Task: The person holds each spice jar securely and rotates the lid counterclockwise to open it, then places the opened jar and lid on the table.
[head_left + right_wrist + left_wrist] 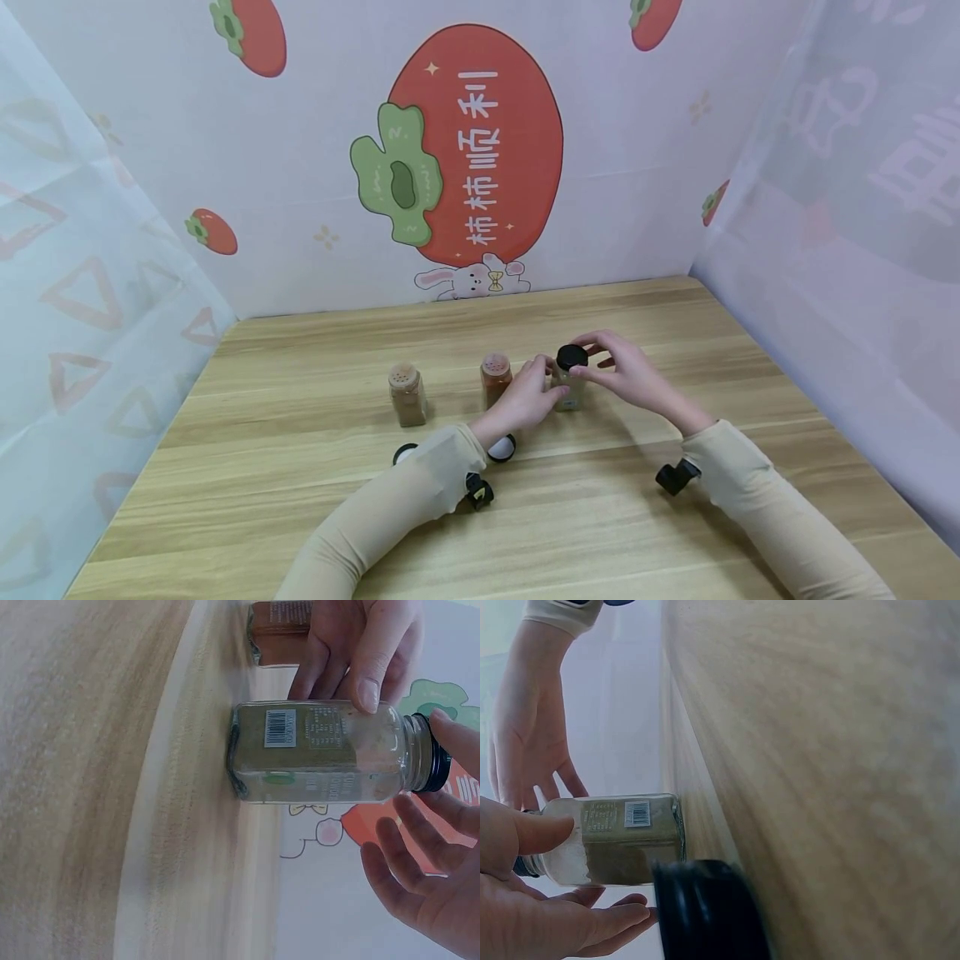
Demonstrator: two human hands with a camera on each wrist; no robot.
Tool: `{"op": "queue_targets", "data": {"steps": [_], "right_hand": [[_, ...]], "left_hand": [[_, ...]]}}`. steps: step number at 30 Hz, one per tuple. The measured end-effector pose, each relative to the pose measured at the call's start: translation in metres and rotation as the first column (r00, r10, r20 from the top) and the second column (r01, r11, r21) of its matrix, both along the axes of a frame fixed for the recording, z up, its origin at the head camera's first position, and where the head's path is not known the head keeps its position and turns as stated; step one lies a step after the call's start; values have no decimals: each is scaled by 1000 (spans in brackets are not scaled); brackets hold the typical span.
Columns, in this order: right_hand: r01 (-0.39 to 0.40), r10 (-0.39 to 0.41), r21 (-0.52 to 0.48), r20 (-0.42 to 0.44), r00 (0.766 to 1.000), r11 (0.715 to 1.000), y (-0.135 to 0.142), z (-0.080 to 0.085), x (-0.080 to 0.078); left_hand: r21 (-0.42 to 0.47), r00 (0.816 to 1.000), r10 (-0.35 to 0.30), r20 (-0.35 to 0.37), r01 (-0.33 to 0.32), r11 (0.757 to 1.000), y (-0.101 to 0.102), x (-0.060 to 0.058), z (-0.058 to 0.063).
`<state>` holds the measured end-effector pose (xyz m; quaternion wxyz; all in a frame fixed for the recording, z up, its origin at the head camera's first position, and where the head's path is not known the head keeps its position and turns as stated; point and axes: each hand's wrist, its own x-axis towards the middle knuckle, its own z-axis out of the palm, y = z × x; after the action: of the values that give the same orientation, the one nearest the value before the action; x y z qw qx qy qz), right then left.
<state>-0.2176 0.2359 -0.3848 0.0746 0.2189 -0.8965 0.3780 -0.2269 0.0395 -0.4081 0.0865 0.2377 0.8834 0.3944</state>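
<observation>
A glass spice jar (570,397) with grey-green powder and a black lid (572,357) stands upright on the table. My left hand (523,397) holds it by its side; in the left wrist view the thumb (546,834) lies along the glass. The right hand (622,367) pinches the black lid at its rim, thumb and finger on opposite sides in the right wrist view, the other fingers spread. Just left of the left hand is a jar of red-brown powder (495,379), partly hidden by that hand. Farther left stands a jar of tan powder (408,398). Both show perforated tops.
Two loose black lids lie on the wooden table (570,517): one lid (502,448) beside the left wrist, another lid (405,452) partly behind the left sleeve. Printed cloth walls (300,167) enclose the back and sides.
</observation>
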Motion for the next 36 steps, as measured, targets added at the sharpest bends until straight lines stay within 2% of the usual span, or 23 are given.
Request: {"op": "queue_targets", "data": {"steps": [6,21,30,36], "right_hand": [[2,-1,-22,40,999,1000,1,3,0],[11,-8,-55,64,998,998,4,7,0],[68,-64,-55,70,996,996,3,13,4],[77,-71,-91,68,995,993,8,9,3]], "left_hand": [[-1,1000,1,4,-1,1000,1,0,-1],[-2,1000,0,17,0,1000,0,0,0],[0,1000,8,25,-8,1000,1,0,0],[-8,1000,13,20,-13,1000,1,0,0]]}}
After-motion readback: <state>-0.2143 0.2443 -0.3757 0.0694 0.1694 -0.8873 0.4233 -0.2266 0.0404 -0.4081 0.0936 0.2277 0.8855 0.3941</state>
